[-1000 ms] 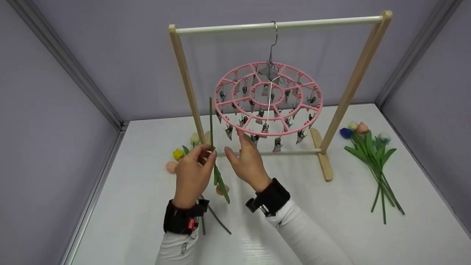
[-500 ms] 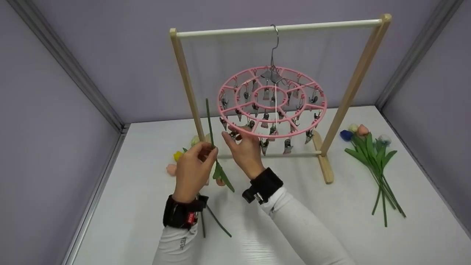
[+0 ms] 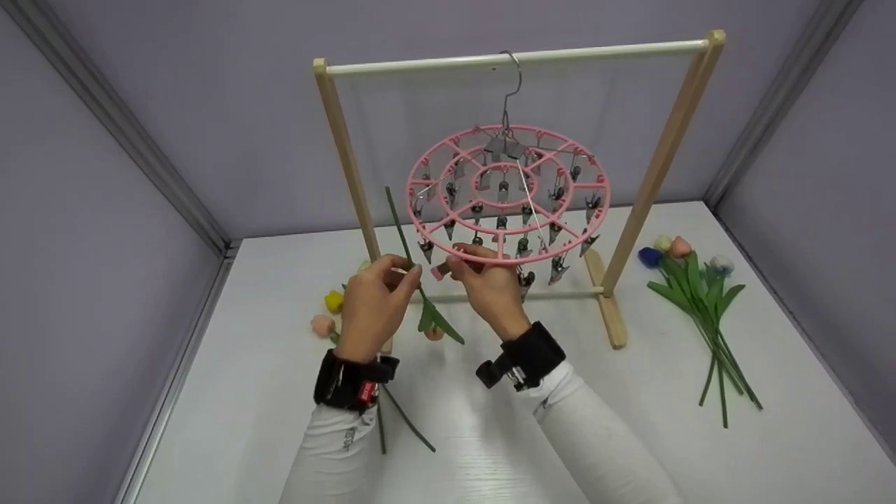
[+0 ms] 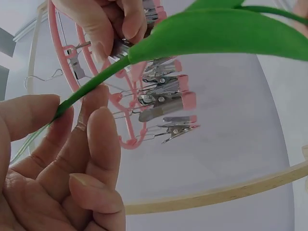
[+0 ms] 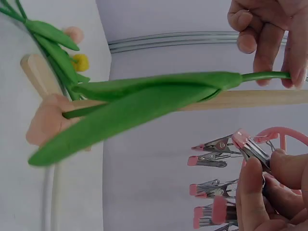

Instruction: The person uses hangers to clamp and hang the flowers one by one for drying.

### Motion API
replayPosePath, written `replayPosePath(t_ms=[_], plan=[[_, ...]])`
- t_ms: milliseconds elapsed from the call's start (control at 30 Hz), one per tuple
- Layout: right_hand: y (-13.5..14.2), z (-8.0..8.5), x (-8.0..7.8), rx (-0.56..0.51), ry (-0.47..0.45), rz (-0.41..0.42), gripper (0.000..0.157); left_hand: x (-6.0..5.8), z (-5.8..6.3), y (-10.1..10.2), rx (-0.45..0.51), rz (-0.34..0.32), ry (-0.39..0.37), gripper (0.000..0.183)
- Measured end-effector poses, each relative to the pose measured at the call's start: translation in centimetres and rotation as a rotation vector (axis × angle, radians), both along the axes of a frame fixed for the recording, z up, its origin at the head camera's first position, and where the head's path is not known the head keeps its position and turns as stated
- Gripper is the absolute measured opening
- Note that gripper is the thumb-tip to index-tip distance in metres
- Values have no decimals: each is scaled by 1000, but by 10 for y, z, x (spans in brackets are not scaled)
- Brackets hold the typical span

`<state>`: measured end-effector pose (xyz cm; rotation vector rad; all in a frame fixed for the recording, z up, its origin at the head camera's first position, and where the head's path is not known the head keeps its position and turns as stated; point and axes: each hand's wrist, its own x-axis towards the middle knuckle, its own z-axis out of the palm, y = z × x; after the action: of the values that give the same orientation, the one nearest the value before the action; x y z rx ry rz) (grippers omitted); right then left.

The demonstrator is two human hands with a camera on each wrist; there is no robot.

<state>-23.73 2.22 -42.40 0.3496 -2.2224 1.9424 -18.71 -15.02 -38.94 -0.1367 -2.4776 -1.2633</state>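
My left hand [image 3: 378, 301] pinches the green stem of an artificial tulip [image 3: 435, 323] between thumb and fingers. The tulip hangs head down, its stem end pointing up; in the right wrist view its peach flower head [image 5: 47, 120] shows below two long leaves. To the right, my right hand [image 3: 493, 290] pinches a metal clip [image 5: 255, 149] with pink tips, at the near left edge of a round pink clip hanger [image 3: 588, 185]. In the head view only the clip's tip shows past the fingers. A small gap separates the stem from this clip.
The hanger hooks over the white bar [image 3: 420, 64] of a wooden stand [image 3: 658, 161], with several other clips dangling from it. Several tulips lie at left, including a yellow tulip [image 3: 334, 302], partly behind my left hand. Another tulip bunch [image 3: 703, 308] lies at right on the white table [image 3: 490, 455].
My right hand has reached under the hanger's near rim and taken hold of a clip. The hanger has turned a little. The tulip now tilts more, its flower end further right.
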Motion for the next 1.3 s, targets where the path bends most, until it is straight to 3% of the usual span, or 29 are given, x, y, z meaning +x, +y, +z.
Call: replayPosePath(t_ms=[167,500,733,1033,1300], plan=[[9,2,-3,-113,-140,11,28,-11,6,4,-55,4,-13,16],[24,1,-1,-137,-179,49,24,-20,8,12,-75,-16,-33,11],[28,2,1,-46,-160,-15,15,-21,11,17,-67,-17,-74,13],[28,2,6,-99,-133,-39,14,-22,14,20,-77,-10,-68,12],[25,-5,3,-219,-10,-67,18,-24,16,23,-86,2,-58,13]])
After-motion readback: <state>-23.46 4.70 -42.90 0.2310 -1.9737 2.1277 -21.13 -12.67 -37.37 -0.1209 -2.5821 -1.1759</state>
